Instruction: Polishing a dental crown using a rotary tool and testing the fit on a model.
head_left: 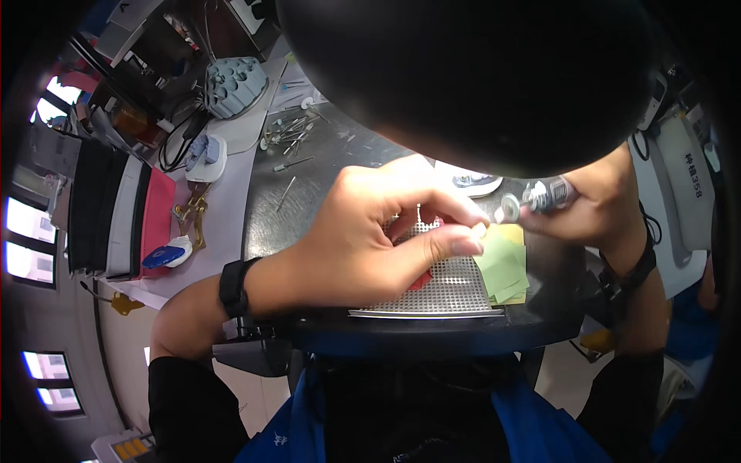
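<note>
A: First item?
B: Small pale piece (pixel 479 230), pinched between left hand (pixel 355 239) thumb and forefinger, above perforated sheet (pixel 459 289).
A: Second?
B: Rotary handpiece (pixel 552 193), right hand (pixel 606 202) closed around it; disc (pixel 510 207) near piece.

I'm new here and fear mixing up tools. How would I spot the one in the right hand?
Find the dark desktop, then the right hand at its right side. The silvery tool in its grip has a round disc on its left end. Its thick body sets it apart from the thin metal bits at upper left.
</note>
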